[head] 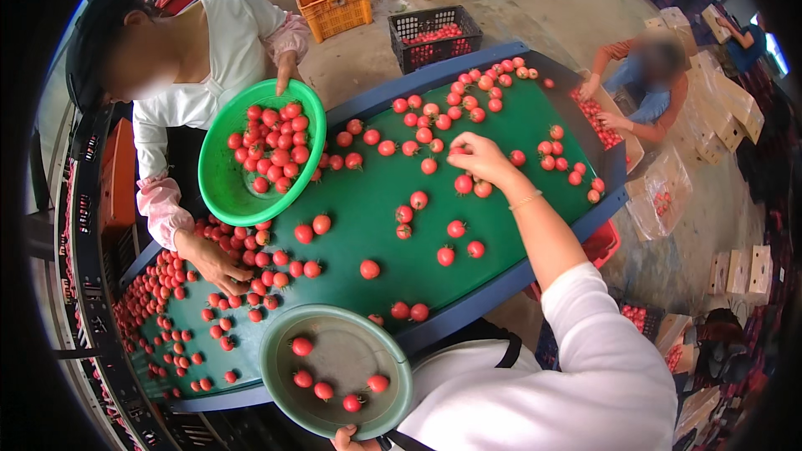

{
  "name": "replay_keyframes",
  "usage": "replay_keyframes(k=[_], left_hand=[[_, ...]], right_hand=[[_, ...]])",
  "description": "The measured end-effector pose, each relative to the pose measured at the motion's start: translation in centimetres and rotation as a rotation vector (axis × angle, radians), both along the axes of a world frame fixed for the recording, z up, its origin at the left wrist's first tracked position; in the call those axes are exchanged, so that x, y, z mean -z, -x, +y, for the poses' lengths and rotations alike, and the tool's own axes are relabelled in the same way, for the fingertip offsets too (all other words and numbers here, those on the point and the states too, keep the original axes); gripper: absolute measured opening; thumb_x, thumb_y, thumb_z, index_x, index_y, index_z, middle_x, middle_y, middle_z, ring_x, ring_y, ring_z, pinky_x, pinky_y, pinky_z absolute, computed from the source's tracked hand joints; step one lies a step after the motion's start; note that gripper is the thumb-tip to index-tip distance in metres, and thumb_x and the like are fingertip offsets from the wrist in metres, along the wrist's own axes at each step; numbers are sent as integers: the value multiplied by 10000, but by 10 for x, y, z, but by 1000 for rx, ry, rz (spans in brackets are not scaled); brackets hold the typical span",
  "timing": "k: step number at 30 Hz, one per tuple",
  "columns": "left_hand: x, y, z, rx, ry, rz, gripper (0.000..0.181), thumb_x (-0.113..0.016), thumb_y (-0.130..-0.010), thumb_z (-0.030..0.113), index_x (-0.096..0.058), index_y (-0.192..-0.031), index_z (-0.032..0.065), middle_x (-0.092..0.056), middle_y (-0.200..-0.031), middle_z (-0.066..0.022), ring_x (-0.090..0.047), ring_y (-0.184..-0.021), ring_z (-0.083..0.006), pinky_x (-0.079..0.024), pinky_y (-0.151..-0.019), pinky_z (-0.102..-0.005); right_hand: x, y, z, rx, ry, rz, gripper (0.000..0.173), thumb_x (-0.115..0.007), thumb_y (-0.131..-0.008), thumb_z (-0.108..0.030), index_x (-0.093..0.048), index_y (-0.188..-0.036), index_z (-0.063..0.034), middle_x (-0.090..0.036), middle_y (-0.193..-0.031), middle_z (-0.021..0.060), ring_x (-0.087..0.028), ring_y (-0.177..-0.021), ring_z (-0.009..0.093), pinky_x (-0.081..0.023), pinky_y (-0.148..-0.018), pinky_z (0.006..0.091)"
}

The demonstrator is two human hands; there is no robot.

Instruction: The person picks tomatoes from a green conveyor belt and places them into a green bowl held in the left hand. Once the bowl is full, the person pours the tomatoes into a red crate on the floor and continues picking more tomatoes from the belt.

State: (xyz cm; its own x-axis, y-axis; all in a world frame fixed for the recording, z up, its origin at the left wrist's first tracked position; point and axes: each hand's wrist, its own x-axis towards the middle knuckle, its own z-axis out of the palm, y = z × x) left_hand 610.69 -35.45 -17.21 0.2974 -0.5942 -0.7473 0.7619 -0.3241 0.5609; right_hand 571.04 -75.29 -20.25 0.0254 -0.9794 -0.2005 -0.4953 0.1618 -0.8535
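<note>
My left hand grips the rim of a grey-green plastic basin in the lower middle of the head view. Several red tomatoes lie inside it, spread over its bottom. My right hand is over the green conveyor belt, its fingertips pinched on a small red tomato. Just below that hand, more tomatoes rest on the belt. Others are scattered along the belt, thickest at its lower left end.
A co-worker opposite holds a bright green basin of tomatoes and reaches onto the belt with the other hand. Blue metal rails edge the belt. Another person crouches by a cardboard box at its far end. Black and orange crates stand beyond.
</note>
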Motion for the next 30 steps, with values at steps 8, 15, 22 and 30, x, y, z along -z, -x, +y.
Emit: replay_keyframes(k=[8,15,22,30], left_hand=[[19,-26,-3,11,-20,48,611,-617,-677,92,-455,-1259,7,-559,-1170,-132,-544,-1064,-302,-458,-939,-465],[12,-39,-11,-32,-19,-90,479,-567,-655,34,-505,-1129,-3,-570,-1035,-92,-562,-950,-256,-489,-871,-417],[35,-69,1,-40,61,-40,419,-575,-664,50,-518,-1075,-8,-566,-1012,-85,-564,-927,-236,-501,-853,-420],[1,-79,-26,28,-9,-48,632,-602,-677,91,-442,-1281,-4,-534,-1201,-136,-541,-1082,-301,-469,-946,-458]], right_hand=[[-26,-42,-50,258,-5,-587,160,-607,-890,-209,-626,-935,-56,-630,-748,7,-546,-538,72,-393,-435,216],[-8,-111,-131,157,225,1019,283,-654,-807,-217,-625,-1029,-45,-598,-1113,146,-668,-901,296,-543,-778,405],[-11,-92,-107,216,19,-49,250,-641,-803,-194,-596,-1024,-87,-623,-1024,94,-631,-669,210,-490,-520,338],[12,-182,-65,-153,359,521,312,-722,-751,-259,-658,-958,-35,-639,-801,114,-609,-592,167,-495,-528,353]])
